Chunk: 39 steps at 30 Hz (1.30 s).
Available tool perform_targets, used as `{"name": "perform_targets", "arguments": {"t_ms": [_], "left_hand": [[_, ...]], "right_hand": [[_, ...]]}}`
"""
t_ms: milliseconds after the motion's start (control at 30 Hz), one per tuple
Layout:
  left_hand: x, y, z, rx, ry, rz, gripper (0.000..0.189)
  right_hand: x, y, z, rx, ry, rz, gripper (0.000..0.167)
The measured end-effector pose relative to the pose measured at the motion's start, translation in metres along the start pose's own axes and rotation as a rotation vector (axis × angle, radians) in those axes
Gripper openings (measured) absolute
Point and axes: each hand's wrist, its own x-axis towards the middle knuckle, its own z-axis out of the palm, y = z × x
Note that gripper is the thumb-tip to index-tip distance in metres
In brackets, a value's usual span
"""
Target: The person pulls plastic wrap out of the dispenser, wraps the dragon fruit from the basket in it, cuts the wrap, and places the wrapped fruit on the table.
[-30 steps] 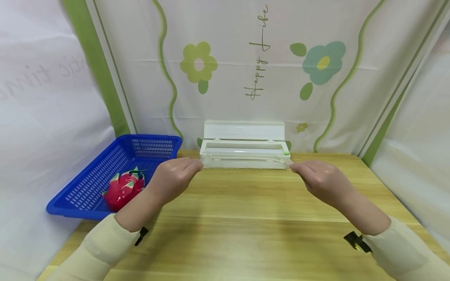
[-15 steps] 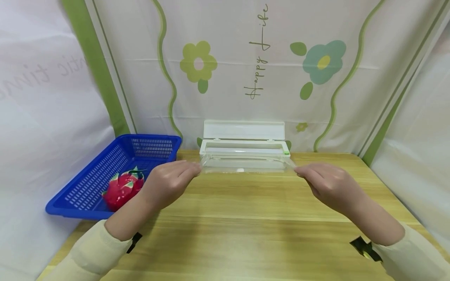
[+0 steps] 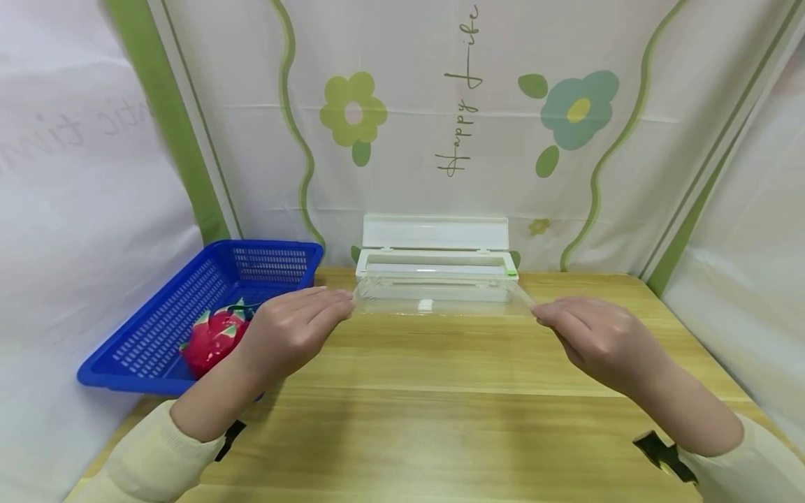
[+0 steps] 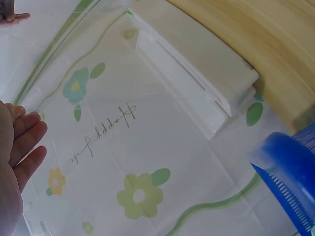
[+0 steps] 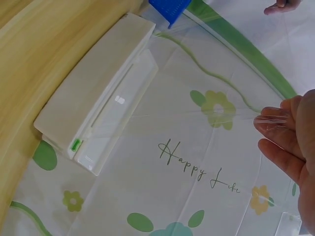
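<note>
Between my two hands stretches a sheet of clear cling film (image 3: 396, 306), coming out of a white cling film dispenser (image 3: 437, 264) whose lid stands up at the back of the table. My left hand (image 3: 298, 325) pinches the film's left corner. On the other side, my right hand (image 3: 597, 335) pinches the right corner; in the right wrist view the film gathers in creases at the fingertips (image 5: 268, 119). The film's near edge hangs just in front of the dispenser. A small green slider (image 5: 76, 144) sits at one end of the dispenser.
A blue plastic basket (image 3: 151, 335) stands to the left, with a red dragon fruit (image 3: 214, 341) in it, partly behind my left forearm. The wooden table (image 3: 415, 419) runs toward me. Printed white cloth (image 3: 415, 126) encloses the back and both sides.
Both hands have drawn back toward me and slightly apart. The film between them reaches further out of the dispenser, which has stayed in place.
</note>
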Motion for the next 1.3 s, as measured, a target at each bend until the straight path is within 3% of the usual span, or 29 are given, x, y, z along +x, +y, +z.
{"name": "perform_targets", "arguments": {"t_ms": [567,1033,1300], "left_hand": [[-0.009,0.001,0.004,-0.07,-0.017,0.083,0.031],[-0.023,0.008,0.005,-0.077,-0.158,0.078,0.037],[-0.029,0.014,0.006,-0.108,-0.167,0.067,0.038]], "right_hand": [[-0.012,-0.005,0.002,0.054,-0.038,-0.012,0.033],[-0.019,-0.016,0.006,0.025,-0.017,-0.05,0.03],[-0.026,-0.026,0.009,0.035,-0.02,-0.074,0.027]]}}
